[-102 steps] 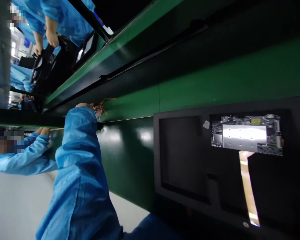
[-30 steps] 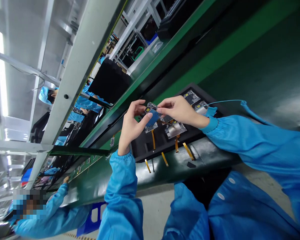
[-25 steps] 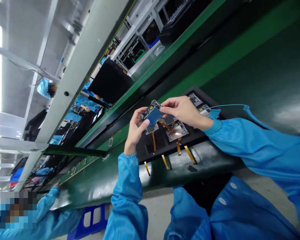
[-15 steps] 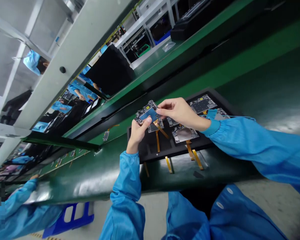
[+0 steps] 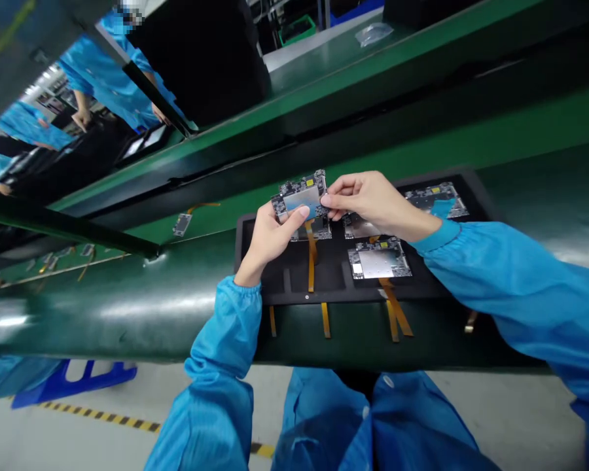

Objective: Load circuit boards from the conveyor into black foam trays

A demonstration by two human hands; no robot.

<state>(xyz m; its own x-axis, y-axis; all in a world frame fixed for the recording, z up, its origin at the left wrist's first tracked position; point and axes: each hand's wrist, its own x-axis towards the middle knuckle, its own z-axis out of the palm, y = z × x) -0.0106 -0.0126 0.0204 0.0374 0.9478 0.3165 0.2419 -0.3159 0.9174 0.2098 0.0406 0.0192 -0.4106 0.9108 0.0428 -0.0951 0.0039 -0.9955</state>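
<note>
My left hand (image 5: 269,237) and my right hand (image 5: 368,199) both pinch a small circuit board (image 5: 301,195) with a silvery shield, held above a black foam tray (image 5: 294,278). An orange flex cable (image 5: 311,255) hangs down from the board. In the tray lie further boards: one at the front right (image 5: 379,259) and one at the far right (image 5: 436,197). Orange flex cables (image 5: 395,314) stick out over the tray's near edge. Both my arms wear blue sleeves.
The tray rests on a dark green conveyor belt (image 5: 127,307). A small board with an orange cable (image 5: 182,224) lies alone on the belt to the left. Other people in blue coats (image 5: 103,72) work at the far side. A black box (image 5: 211,52) stands behind.
My view has tilted down and levelled. Both hands have kept hold of the board and turned it, so its silvery shield now faces me instead of a blue face.
</note>
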